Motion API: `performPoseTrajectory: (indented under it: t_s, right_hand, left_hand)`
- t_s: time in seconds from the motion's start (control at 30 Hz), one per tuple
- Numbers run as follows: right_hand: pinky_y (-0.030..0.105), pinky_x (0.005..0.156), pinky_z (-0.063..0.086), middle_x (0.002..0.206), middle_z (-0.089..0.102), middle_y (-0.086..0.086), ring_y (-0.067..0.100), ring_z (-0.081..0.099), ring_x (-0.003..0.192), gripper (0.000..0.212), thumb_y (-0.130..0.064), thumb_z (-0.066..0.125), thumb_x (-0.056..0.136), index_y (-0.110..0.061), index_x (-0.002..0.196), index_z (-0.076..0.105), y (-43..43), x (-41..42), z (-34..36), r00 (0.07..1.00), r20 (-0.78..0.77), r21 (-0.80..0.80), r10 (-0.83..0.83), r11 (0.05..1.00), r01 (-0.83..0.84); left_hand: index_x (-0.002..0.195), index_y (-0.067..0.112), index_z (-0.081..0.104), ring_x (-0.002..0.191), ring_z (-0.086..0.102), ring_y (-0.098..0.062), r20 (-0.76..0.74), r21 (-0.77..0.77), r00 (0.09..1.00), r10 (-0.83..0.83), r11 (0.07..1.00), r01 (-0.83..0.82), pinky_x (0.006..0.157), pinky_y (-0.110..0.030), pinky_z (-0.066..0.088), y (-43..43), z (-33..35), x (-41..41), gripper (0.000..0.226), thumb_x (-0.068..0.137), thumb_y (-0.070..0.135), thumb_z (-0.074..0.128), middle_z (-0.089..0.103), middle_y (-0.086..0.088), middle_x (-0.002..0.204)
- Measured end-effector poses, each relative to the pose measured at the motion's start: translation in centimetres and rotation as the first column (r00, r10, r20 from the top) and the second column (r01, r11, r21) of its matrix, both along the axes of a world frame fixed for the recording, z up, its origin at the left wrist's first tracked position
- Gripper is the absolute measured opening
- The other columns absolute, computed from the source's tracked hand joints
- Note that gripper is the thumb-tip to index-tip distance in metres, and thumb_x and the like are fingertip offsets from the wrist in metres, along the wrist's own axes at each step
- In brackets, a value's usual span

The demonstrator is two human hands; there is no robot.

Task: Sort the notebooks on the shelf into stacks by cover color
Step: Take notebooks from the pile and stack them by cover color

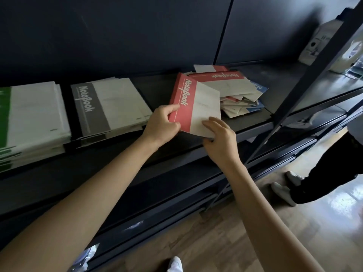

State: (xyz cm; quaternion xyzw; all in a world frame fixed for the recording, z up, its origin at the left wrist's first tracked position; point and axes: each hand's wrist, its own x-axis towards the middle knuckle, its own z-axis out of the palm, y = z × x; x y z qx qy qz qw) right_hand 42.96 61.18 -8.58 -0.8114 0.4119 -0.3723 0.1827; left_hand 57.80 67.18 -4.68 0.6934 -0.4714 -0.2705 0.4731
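A red-banded notebook is tilted up above the dark shelf. My left hand grips its red near-left corner, thumb on top. My right hand pinches its white near-right corner. Behind it lies a jumbled pile of red and blue notebooks, one red-banded on top. To the left sits a grey-banded stack, and at the far left a green-banded stack.
A slanted black shelf post crosses on the right. Another person's legs and pale shoes stand on the wooden floor at the right. White containers sit at the shelf's far right end. Lower shelves run below.
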Motion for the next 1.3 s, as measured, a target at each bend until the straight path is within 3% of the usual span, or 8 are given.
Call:
performPoseTrajectory:
  t_s: [0.17, 0.3, 0.6, 0.77, 1.0, 1.13, 1.2, 1.3]
  right_hand:
    - [0.046, 0.095, 0.045, 0.118, 0.06, 0.023, 0.043, 0.055, 0.113, 0.042, 0.015, 0.063, 0.066, 0.004, 0.106, 0.068, 5.7, 2.1, -0.2, 1.0, -0.006, -0.087, -0.024, 0.996, 0.024]
    - [0.043, 0.095, 0.044, 0.121, 0.06, 0.022, 0.041, 0.055, 0.114, 0.042, 0.012, 0.065, 0.067, 0.001, 0.107, 0.069, 10.4, 3.3, -0.8, 1.0, -0.025, -0.09, -0.018, 0.996, 0.015]
    - [0.054, 0.087, 0.05, 0.123, 0.058, 0.023, 0.043, 0.055, 0.112, 0.045, 0.015, 0.057, 0.065, 0.001, 0.105, 0.07, 20.5, 8.4, -2.3, 0.997, 0.061, -0.085, 0.049, 0.995, -0.044]
    - [0.042, 0.082, 0.05, 0.113, 0.062, 0.023, 0.044, 0.058, 0.103, 0.037, 0.006, 0.056, 0.061, 0.001, 0.093, 0.072, 24.7, 10.3, -2.2, 0.991, 0.103, -0.234, 0.089, 0.97, -0.063]
    - [0.05, 0.081, 0.055, 0.117, 0.059, 0.023, 0.042, 0.053, 0.113, 0.033, -0.025, 0.059, 0.074, 0.0, 0.092, 0.071, 27.5, 12.4, -2.3, 0.958, 0.044, -0.278, 0.282, 0.925, -0.259]
    - [0.05, 0.081, 0.055, 0.115, 0.061, 0.023, 0.043, 0.054, 0.112, 0.026, -0.016, 0.068, 0.07, 0.0, 0.09, 0.072, 29.2, 13.9, -2.4, 0.946, 0.043, -0.266, 0.322, 0.916, -0.3]
    - [0.044, 0.085, 0.05, 0.113, 0.061, 0.025, 0.044, 0.056, 0.11, 0.025, -0.013, 0.07, 0.067, 0.001, 0.088, 0.072, 30.2, 14.5, -2.3, 0.932, 0.029, -0.294, 0.361, 0.894, -0.337]
    - [0.04, 0.089, 0.043, 0.113, 0.061, 0.026, 0.045, 0.056, 0.11, 0.027, -0.013, 0.071, 0.065, 0.001, 0.089, 0.072, 31.8, 15.1, -1.9, 0.909, 0.027, -0.297, 0.416, 0.871, -0.39]
  left_hand:
    - [0.14, 0.023, 0.032, 0.108, 0.037, -0.009, 0.079, 0.004, 0.994, -0.078, 0.997, 0.078, 0.077, -0.011, 0.039, 5.8, 0.0, 1.8, 0.064, 0.085, -0.004, 0.049, 0.033, -0.002, 0.132]
    - [0.141, 0.024, 0.031, 0.121, 0.038, -0.014, 0.02, 0.024, 0.992, -0.126, 0.992, 0.126, 0.093, -0.024, 0.038, 11.0, -0.4, 3.5, 0.063, 0.086, -0.001, 0.048, 0.03, -0.003, 0.139]
    - [0.145, 0.018, 0.031, 0.133, 0.034, -0.016, -0.004, -0.004, 0.995, -0.097, 0.995, 0.097, 0.103, -0.026, 0.036, 22.1, -1.7, 7.6, 0.061, 0.089, -0.006, 0.04, 0.03, 0.0, 0.145]
    - [0.143, 0.019, 0.036, 0.133, 0.038, -0.016, -0.068, -0.107, 0.995, -0.074, 0.992, 0.067, 0.109, -0.037, 0.037, 26.6, -2.0, 9.3, 0.066, 0.085, -0.014, 0.039, 0.037, 0.005, 0.138]
    - [0.14, 0.016, 0.041, 0.127, 0.046, -0.014, -0.152, -0.213, 0.984, 0.091, 0.969, -0.122, 0.101, -0.021, 0.043, 31.0, -2.8, 10.3, 0.068, 0.082, -0.019, 0.038, 0.044, -0.001, 0.139]
    - [0.139, 0.013, 0.042, 0.124, 0.047, -0.012, -0.109, -0.222, 0.978, 0.176, 0.955, -0.196, 0.093, -0.006, 0.042, 33.4, -3.3, 11.0, 0.056, 0.089, -0.012, 0.042, 0.046, -0.002, 0.139]
    - [0.137, 0.011, 0.045, 0.121, 0.049, -0.011, -0.034, -0.244, 0.967, 0.254, 0.936, -0.254, 0.093, -0.009, 0.043, 34.9, -3.5, 11.5, 0.046, 0.093, -0.003, 0.045, 0.049, -0.003, 0.136]
    - [0.131, 0.011, 0.05, 0.119, 0.053, -0.015, 0.055, -0.237, 0.937, 0.346, 0.916, -0.324, 0.099, -0.028, 0.046, 37.3, -3.8, 11.7, 0.038, 0.094, 0.003, 0.05, 0.053, -0.005, 0.132]
